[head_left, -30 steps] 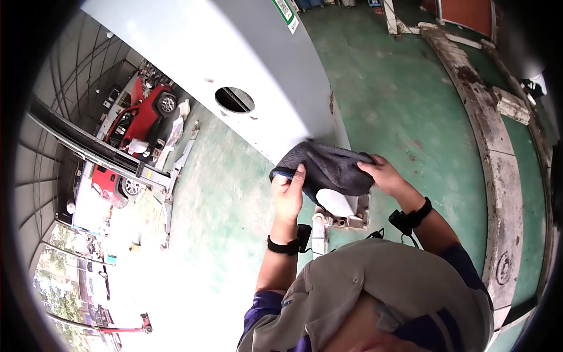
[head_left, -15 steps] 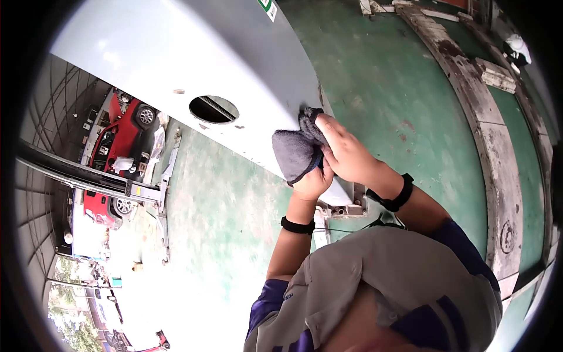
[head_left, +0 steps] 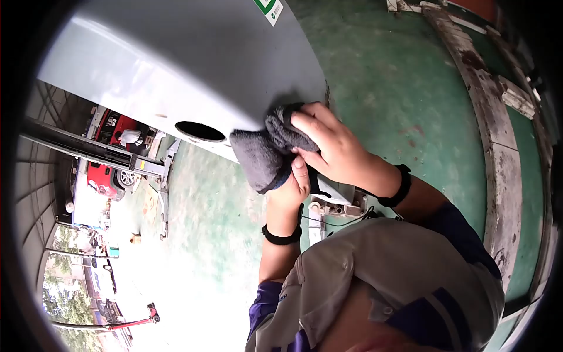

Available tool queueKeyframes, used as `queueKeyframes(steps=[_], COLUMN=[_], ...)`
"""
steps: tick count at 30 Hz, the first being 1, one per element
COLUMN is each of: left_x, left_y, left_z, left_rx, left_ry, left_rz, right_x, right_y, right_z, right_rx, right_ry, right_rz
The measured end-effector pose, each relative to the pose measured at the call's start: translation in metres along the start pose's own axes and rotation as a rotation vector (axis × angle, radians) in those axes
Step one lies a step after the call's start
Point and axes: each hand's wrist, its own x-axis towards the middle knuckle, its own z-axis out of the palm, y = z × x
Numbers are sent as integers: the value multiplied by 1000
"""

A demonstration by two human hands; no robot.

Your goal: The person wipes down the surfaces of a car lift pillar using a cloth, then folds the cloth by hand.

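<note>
A dark grey cloth (head_left: 257,159) is in both my hands, bunched and folded, in front of a grey painted metal panel (head_left: 223,53). My left hand (head_left: 288,190) grips its lower part, thumb on top and fingers hidden beneath. My right hand (head_left: 337,146) pinches the upper bunched part near the panel's ridge. A shadow falls on the panel beside it; whether cloth and panel touch, I cannot tell. An oval hole (head_left: 200,131) in the panel lies left of the cloth. Both wrists wear black bands.
Green floor (head_left: 387,88) spreads on both sides of the panel. A worn beam (head_left: 492,129) runs along the right. A lift post and arm (head_left: 146,167) and a red car (head_left: 102,176) stand to the left. A cable (head_left: 340,224) trails near the panel's lower end.
Both hands and the cloth have shifted left across the view, and more of the cloth shows. The camera view has also shifted, with the panel's hole further left and lower.
</note>
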Motion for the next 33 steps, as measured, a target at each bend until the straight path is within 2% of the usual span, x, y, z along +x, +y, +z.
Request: queueKeyframes(steps=[3, 5, 7, 9, 12, 13, 15, 17, 19, 21, 25, 30, 33], left_x=[-25, -79, -75, -63, -70, -73, -53, -48, -31, -10, 10, 1, -19], left_y=[-14, -51, -33, -11, -4, -2, 13, 17, 24, 28, 28, 4, -10], left_z=[25, 58, 64, 50, 43, 42, 33, 23, 3, -18, -46, -34, -22], left_rx=[-176, -120, -105, 39, 73, 64, 241, 168, 212, 183, 111, 59, -9], left_ry=[11, 20, 111, 52, 19, 33, 147, 140, 106, 99, 39, 14, -154], left_rz=[-86, -148, -169, -178, -178, -214, -164, -196, -116, -18, -25, 80, 26], right_x=[-23, -40, -55, -75, -101, -105, -112, -103, -85, -59, -5, -9, -29], right_y=[17, 29, 38, 42, 40, 40, 38, 40, 37, 28, 1, -18, -17], right_z=[5, 6, 5, 6, 12, 18, 27, 36, 32, 24, 16, 20, 19], right_rx=[43, 98, 117, 114, 30, -5, -95, -100, -84, -110, -189, -278, -305], right_ry=[-64, -123, -206, -286, -328, -292, -214, -117, -92, -64, 57, 59, 9], right_rz=[51, 47, 82, 101, 90, 85, 74, 48, 80, 26, -81, 28, 130])
